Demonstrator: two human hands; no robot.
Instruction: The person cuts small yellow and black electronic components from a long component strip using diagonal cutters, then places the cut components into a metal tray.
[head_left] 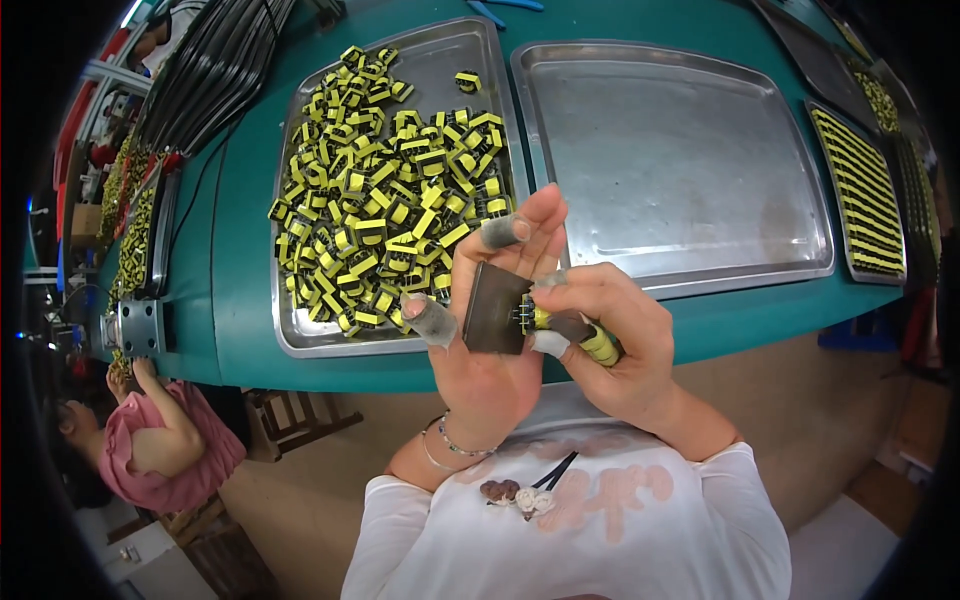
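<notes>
My left hand (492,385) lies palm up and holds a dark, flat, square plate (492,315) across its palm. Grey covers wrap its thumb and one finger. My right hand (635,345) pinches a small yellow-and-black transformer (541,318) at the plate's right edge, its metal pins pointing toward the plate. Another yellow-and-black piece (602,347) shows under the right fingers; how it is held is partly hidden. Beyond my left hand, many loose transformers (390,215) lie heaped in a metal tray (300,345).
A second metal tray (680,160), with nothing in it, lies to the right on the green table (400,374). Farther right, a tray holds transformers in neat rows (858,190). Blue-handled pliers (490,12) lie at the back. A co-worker in pink (165,440) sits at left near a metal fixture (142,326).
</notes>
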